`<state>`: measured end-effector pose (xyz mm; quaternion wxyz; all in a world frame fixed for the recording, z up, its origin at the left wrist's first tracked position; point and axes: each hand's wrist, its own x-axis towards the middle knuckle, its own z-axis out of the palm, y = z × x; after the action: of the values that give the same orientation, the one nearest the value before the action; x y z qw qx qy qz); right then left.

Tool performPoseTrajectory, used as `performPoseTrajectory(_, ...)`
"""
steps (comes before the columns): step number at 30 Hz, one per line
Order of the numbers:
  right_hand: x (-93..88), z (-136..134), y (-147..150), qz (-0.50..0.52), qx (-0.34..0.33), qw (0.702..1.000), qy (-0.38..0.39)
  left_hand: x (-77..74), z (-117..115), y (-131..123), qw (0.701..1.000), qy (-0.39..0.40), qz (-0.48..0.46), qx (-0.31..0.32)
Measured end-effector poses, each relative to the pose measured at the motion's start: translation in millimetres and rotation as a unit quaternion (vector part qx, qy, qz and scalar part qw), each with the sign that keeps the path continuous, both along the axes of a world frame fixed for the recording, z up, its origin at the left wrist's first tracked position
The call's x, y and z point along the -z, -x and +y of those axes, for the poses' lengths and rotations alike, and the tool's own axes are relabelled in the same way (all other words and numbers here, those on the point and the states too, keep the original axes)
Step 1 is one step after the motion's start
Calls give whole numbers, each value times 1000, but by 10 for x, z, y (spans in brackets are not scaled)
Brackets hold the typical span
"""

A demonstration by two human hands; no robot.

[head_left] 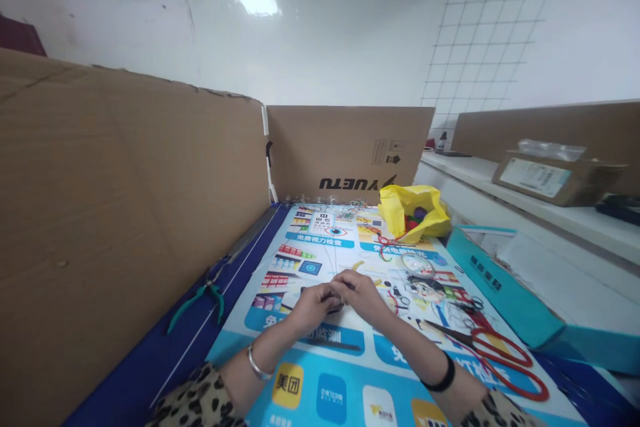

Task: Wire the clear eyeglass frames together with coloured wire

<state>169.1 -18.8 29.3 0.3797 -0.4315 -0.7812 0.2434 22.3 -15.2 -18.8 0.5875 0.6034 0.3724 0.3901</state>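
My left hand [316, 307] and my right hand [359, 291] meet over the middle of the printed sheet [320, 363], fingertips pinched together. Thin strands [331, 260], like wire or thread, stand up from between the fingers. Whatever else the fingertips grip is too small and covered to make out, and I cannot tell which hand bears the strands. Just below the hands lies a slim dark tool [334, 345]. Right of my right hand are red-handled scissors [500, 357], a clear round dish [418, 265] and a scatter of small cords and dark bits.
Green-handled pliers [200, 300] lie on the left. At the back right stands a yellow bag [415, 210] with coloured balls inside, near a teal box [505, 287]. Cardboard panels [135, 193] wall the left and the back [320, 147]. Tangled wires [330, 201] lie along the back edge.
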Motion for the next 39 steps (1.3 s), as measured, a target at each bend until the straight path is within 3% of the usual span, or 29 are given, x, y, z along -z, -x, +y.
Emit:
performPoseTrajectory(6, 143, -21, -72, 28, 27, 999, 30, -23, -10, -13, 986, -113, 118, -25)
performPoseTrajectory(15, 194, -74, -133, 43, 23, 999, 20, 42, 2, -51, 982, -128, 133, -29)
performPoseTrajectory(19, 43, -41, -166, 91, 36, 993, 63, 21, -8, -50, 981, -138, 135, -18)
performPoseTrajectory(23, -289, -43, -240, 188, 55, 977, 78, -4, -26, -53, 980, -157, 124, -4)
performPoseTrajectory(27, -539, -88, -286, 203, 71, 975, 61, -17, -36, -59, 976, -164, 141, -11)
performPoseTrajectory(34, -596, -106, -308, 214, 69, 974, 37, -44, -58, -69, 977, -162, 140, -3)
performPoseTrajectory(39, -594, -85, -396, 239, 73, 967, 37, -89, -76, -16, 989, -114, 87, 18)
